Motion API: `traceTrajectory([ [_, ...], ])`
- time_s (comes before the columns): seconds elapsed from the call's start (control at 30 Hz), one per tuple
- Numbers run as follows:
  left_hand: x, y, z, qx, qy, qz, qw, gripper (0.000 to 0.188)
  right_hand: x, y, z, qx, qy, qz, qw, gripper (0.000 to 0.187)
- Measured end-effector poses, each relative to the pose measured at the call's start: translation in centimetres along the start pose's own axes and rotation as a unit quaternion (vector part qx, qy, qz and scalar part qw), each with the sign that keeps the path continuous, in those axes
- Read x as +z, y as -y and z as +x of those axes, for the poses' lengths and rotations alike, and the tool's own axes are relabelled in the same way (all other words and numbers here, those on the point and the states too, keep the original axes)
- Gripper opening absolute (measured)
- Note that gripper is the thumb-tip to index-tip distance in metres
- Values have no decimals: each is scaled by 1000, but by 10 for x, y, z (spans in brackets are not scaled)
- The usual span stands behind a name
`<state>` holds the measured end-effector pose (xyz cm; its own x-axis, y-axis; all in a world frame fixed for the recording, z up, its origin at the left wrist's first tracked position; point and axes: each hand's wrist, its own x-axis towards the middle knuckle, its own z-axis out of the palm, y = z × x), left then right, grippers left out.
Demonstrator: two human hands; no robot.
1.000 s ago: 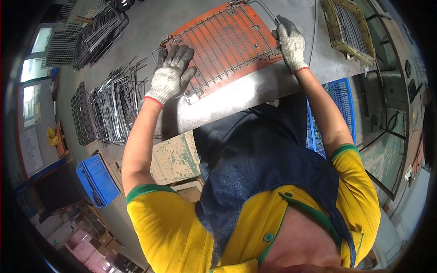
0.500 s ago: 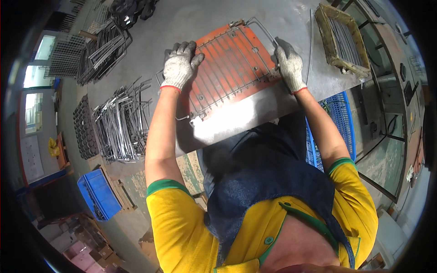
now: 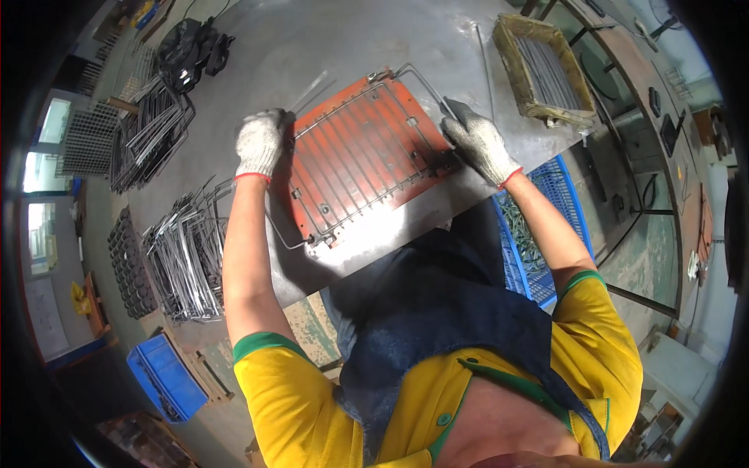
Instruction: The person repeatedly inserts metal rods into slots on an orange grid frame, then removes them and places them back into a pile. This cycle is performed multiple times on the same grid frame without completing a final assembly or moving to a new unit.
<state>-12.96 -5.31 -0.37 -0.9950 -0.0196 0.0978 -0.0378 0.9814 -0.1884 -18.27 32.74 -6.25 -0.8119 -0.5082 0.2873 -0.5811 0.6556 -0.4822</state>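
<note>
Silver wire grill rack [image 3: 355, 160] on orange jig plate [image 3: 394, 129], stiff and light, white-gloved left hand [image 3: 260, 143] at nine o'clock and right hand [image 3: 478, 140] at three pressing flat, fingers together

Both arms reach forward, gloved left hand [image 3: 260, 143] and right hand [image 3: 477, 140] spread apart.
</note>
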Motion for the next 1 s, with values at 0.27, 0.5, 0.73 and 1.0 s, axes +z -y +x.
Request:
traceTrajectory([
  [0.27,-56,-123,-19,169,-149,-160,961,17,-62,74,22,-182,0,-270,945,35],
  [0.5,-95,-113,-57,46,-339,-155,927,36,-80,-79,55,-206,-83,-395,892,33],
  [0.73,-8,29,-196,-335,-205,-210,895,38,-128,-264,73,136,-50,-183,972,49],
  [1.0,49,74,-211,-346,28,-42,937,45,-101,-262,78,175,15,-246,953,51],
])
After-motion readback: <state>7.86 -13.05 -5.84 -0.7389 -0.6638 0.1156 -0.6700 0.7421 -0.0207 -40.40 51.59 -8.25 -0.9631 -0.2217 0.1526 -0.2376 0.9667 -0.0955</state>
